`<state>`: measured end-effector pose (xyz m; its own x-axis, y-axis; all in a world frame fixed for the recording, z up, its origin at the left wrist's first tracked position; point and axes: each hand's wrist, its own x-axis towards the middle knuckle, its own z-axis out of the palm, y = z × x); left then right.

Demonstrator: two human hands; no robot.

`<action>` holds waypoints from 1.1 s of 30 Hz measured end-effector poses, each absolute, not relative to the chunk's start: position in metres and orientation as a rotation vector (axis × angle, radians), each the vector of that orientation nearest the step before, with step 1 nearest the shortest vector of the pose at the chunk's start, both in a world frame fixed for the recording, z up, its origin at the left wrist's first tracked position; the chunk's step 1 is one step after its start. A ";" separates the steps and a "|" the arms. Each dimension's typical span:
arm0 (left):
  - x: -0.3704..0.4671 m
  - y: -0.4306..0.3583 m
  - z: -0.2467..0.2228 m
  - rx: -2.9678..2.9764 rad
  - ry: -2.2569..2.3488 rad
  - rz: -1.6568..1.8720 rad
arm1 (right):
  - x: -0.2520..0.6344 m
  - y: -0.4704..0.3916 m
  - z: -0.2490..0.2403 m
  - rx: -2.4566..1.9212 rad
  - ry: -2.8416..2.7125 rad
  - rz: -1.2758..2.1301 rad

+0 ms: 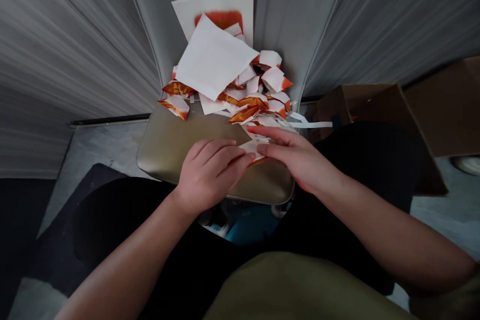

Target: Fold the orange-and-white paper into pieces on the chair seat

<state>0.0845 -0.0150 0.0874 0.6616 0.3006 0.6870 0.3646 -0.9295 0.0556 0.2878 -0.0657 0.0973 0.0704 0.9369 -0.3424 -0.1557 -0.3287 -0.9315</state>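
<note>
Between both hands, over the front part of a chair seat, is a small folded paper piece, white with an orange edge below. My left hand pinches its left side, thumb and fingertips together. From the right, my right hand grips the piece between thumb and fingers. Just beyond lie several folded white-and-orange papers, some with shiny gold-orange sides showing. A flat white sheet rests on top of the pile. Behind it stands a stack of larger sheets with a red-orange patch.
Grey pleated curtains hang on both sides and behind the chair. An open cardboard box stands on the floor at right. White paper strips stick out past the seat's right edge. Something blue lies under the chair.
</note>
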 end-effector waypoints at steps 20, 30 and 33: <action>0.092 -0.017 0.114 -3.444 -1.847 -1.440 | 0.289 -0.072 0.109 -1.401 -1.305 1.137; 0.083 -0.028 0.097 -2.993 -0.920 -1.215 | 0.288 -0.068 0.110 -1.429 -1.536 1.077; 0.083 -0.028 0.099 -2.965 -0.827 -1.237 | 0.291 -0.069 0.111 -1.360 -1.645 0.946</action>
